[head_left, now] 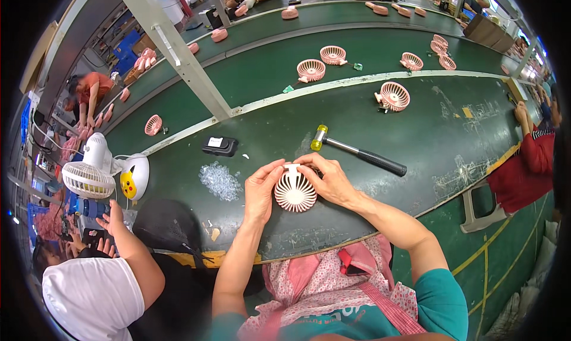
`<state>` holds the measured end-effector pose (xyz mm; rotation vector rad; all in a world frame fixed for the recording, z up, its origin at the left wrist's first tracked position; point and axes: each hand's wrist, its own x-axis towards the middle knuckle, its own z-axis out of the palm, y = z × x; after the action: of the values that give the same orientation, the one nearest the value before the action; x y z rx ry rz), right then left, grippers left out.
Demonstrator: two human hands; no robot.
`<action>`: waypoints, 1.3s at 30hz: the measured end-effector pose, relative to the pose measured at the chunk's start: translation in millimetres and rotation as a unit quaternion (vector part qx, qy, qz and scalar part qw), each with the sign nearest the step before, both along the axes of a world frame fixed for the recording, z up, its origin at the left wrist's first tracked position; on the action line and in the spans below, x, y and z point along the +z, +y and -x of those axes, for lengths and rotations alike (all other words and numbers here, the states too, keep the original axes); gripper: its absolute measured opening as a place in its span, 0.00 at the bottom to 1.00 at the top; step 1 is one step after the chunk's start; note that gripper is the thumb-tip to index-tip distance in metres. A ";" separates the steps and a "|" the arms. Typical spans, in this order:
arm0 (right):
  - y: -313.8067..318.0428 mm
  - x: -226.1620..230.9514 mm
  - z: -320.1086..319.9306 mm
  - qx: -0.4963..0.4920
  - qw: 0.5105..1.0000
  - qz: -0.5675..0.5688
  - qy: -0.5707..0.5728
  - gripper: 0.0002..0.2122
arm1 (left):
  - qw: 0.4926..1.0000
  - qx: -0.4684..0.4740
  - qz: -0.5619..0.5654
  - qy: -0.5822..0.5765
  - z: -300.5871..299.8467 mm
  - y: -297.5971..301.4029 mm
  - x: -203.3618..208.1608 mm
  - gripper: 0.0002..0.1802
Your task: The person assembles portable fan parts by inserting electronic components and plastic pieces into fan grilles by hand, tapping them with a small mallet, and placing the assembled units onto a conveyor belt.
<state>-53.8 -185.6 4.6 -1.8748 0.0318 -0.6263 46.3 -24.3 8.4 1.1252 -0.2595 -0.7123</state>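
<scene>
Both of my hands are closed on a pale pink fan housing [295, 193] with radial slats, held at the near side of the dark green bench. My left hand [260, 189] pinches its top edge from the left, and my right hand [331, 179] grips the same edge from the right, the fingertips almost meeting. Left of my left hand lies a pile of small clear plastic pieces [220, 182], with a black box-shaped block [219, 146] behind it. Beyond my right hand lies a mallet [357, 149] with a yellow head and black handle.
Another pink fan housing [394, 97] lies farther back on the bench. Several more ride the green conveyor belt [375, 49]. A white desk fan [89, 171] stands at left beside a person in a white shirt [95, 293]. A metal post [184, 61] rises at the bench's far edge.
</scene>
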 end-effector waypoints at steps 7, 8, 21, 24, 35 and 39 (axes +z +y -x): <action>-2.1 0.7 3.4 -0.038 0.998 0.050 -0.022 0.08 | 0.942 0.043 -0.100 -0.317 7.5 0.9 -3.4 0.12; -2.9 0.9 4.2 -0.032 0.997 0.061 -0.025 0.07 | 0.955 0.045 -0.096 -0.277 7.9 0.3 -3.7 0.12; -6.8 12.3 5.9 0.010 0.998 0.052 -0.021 0.08 | 0.998 -0.039 0.038 -0.025 3.0 -1.4 -4.5 0.11; -9.5 13.4 8.3 0.006 1.000 0.006 0.018 0.07 | 0.998 -0.034 0.051 -0.010 3.0 -0.1 -5.1 0.11; -13.6 8.4 2.7 -0.036 0.979 0.183 -0.083 0.05 | 0.998 -0.028 0.053 0.007 3.4 -2.6 -13.2 0.09; -13.2 16.8 4.8 0.031 0.999 0.043 0.015 0.08 | 0.999 -0.017 0.051 -0.012 3.5 -4.2 -7.2 0.09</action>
<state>-58.5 -198.8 21.3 -1.9599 -0.0331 -0.5651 42.8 -28.5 1.2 1.0358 -0.3317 -0.7076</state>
